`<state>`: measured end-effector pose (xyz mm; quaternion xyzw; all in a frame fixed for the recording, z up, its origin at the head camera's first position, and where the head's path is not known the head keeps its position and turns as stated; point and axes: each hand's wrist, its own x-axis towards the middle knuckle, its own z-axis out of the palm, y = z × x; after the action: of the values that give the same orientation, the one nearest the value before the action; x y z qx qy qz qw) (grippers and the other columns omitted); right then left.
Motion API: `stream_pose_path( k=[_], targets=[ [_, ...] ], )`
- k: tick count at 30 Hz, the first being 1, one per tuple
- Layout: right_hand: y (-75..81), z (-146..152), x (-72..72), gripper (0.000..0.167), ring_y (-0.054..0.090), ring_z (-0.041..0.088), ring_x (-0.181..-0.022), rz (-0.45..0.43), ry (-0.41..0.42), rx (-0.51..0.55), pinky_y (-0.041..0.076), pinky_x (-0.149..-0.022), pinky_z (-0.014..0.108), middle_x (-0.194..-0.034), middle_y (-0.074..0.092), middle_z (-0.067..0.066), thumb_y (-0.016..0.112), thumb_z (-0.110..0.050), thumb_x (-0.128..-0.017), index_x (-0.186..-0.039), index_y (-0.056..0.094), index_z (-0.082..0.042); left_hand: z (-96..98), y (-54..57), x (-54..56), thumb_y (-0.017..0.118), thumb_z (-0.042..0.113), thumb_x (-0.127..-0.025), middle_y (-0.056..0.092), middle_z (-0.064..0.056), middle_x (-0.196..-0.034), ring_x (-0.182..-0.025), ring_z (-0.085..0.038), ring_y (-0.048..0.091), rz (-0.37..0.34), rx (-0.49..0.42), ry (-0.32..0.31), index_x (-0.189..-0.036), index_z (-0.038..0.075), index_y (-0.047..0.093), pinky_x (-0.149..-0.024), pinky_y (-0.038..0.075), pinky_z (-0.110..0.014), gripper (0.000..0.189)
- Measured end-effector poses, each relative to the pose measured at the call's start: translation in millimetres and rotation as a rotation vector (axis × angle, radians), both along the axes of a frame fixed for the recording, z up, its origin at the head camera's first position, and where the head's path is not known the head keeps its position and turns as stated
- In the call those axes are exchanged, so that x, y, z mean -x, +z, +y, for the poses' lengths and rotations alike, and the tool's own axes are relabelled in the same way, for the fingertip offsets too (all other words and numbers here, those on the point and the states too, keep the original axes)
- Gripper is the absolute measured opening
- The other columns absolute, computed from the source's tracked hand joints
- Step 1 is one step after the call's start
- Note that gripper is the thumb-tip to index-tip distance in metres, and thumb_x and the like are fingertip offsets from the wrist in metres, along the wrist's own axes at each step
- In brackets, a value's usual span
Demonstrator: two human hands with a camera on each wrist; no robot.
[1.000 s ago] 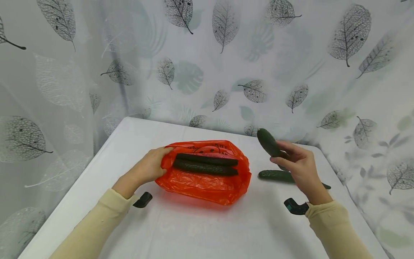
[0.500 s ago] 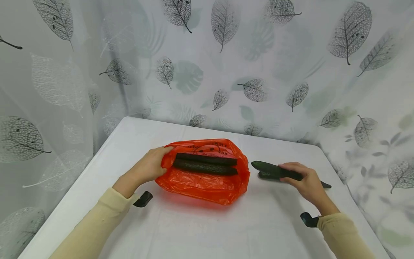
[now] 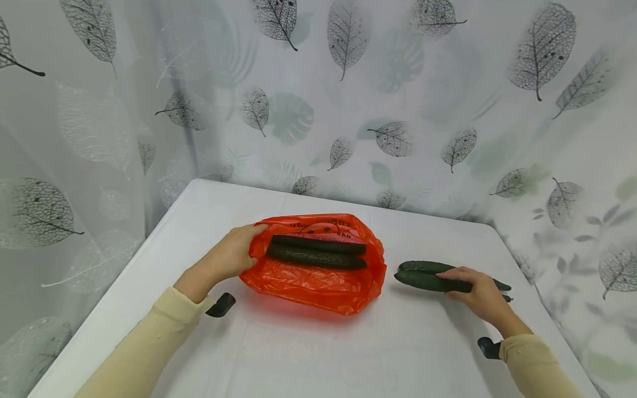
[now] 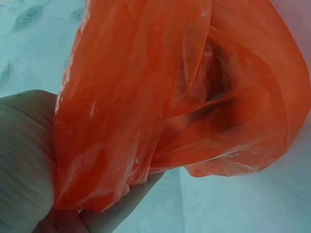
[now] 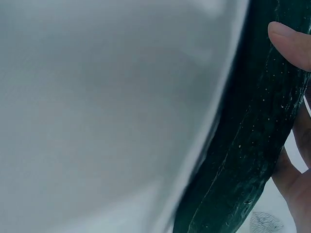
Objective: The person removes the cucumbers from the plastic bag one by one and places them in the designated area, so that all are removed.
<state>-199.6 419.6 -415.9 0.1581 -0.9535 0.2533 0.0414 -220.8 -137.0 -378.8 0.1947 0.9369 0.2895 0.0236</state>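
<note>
My left hand (image 3: 226, 257) grips the left rim of a red plastic bag (image 3: 303, 287), which lies with its mouth spread wide. Two dark green cucumbers (image 3: 318, 257) rest side by side in it. In the left wrist view the bag's folded film (image 4: 116, 111) hides most of the fingers. Over on the right, my right hand (image 3: 475, 293) holds another cucumber (image 3: 423, 281) low at the table, thumb on the near side and fingers round the far side. Right behind it lies a further cucumber (image 3: 420, 266), partly hidden by the hand.
A white-covered table (image 3: 318, 359) carries everything. Behind it hangs a pale curtain (image 3: 308, 66) printed with leaves, close to the table's back and sides. Each cuff has a small black camera mount (image 3: 221, 305) beside it.
My right hand has brought its cucumber down from above the table, past the lying cucumber, to that one's near side. The left hand and the bag have stayed put.
</note>
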Motion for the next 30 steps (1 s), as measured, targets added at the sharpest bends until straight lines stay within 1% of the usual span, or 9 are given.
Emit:
stream_pose_path(
  k=[4,7,11,18,22,30],
  targets=[
    [-6.1,6,1.7,0.046,0.052,0.050,-0.123,-0.028,0.000,-0.007,0.043,-0.096,0.065,-0.125,0.065,0.020,0.086,-0.004,-0.075,-0.118,0.075,-0.012,0.0,0.1,0.0,0.073,-0.008,-0.081,0.055,-0.025,-0.137,-0.124,-0.043,0.053,-0.011,0.006,0.006,-0.146,-0.007,0.045,-0.104,0.045,-0.056,0.071],
    [-9.8,9,2.3,0.045,0.052,0.050,-0.123,-0.043,-0.002,-0.018,0.042,-0.097,0.065,-0.125,0.066,0.019,0.086,-0.003,-0.076,-0.119,0.075,-0.011,0.5,0.8,-0.5,0.073,-0.007,-0.081,0.055,-0.025,-0.138,-0.124,-0.044,0.052,-0.023,0.009,0.012,-0.146,-0.007,0.044,-0.103,0.045,-0.056,0.071],
    [-14.0,12,1.7,0.045,0.052,0.050,-0.124,-0.066,-0.006,-0.039,0.042,-0.096,0.066,-0.124,0.066,0.016,0.086,-0.006,-0.077,-0.120,0.075,-0.012,1.1,1.4,-0.7,0.072,-0.007,-0.081,0.055,-0.025,-0.137,-0.123,-0.044,0.052,-0.021,0.014,0.010,-0.146,-0.007,0.045,-0.103,0.045,-0.056,0.071],
    [-19.6,14,2.4,0.045,0.055,0.048,-0.120,-0.044,-0.014,-0.054,0.045,-0.093,0.065,-0.120,0.068,0.014,0.087,-0.006,-0.076,-0.119,0.076,-0.014,1.0,0.7,-0.3,0.072,-0.007,-0.081,0.055,-0.025,-0.138,-0.124,-0.044,0.052,-0.012,0.012,0.006,-0.146,-0.007,0.045,-0.104,0.044,-0.057,0.071],
    [-21.0,14,2.6,0.045,0.053,0.049,-0.121,-0.060,-0.011,-0.062,0.044,-0.094,0.066,-0.121,0.067,0.015,0.086,-0.005,-0.076,-0.119,0.075,-0.013,1.2,-0.2,0.2,0.072,-0.008,-0.081,0.055,-0.025,-0.139,-0.124,-0.044,0.052,-0.018,0.006,0.003,-0.146,-0.007,0.045,-0.104,0.045,-0.056,0.071],
    [-20.1,11,3.0,0.047,0.053,0.051,-0.121,-0.044,0.006,-0.100,0.044,-0.094,0.067,-0.123,0.066,0.018,0.084,-0.002,-0.077,-0.123,0.073,-0.009,2.8,-0.3,1.0,0.073,-0.008,-0.081,0.055,-0.026,-0.139,-0.125,-0.043,0.052,-0.016,0.005,-0.003,-0.146,-0.008,0.045,-0.105,0.044,-0.055,0.071]
  ],
)
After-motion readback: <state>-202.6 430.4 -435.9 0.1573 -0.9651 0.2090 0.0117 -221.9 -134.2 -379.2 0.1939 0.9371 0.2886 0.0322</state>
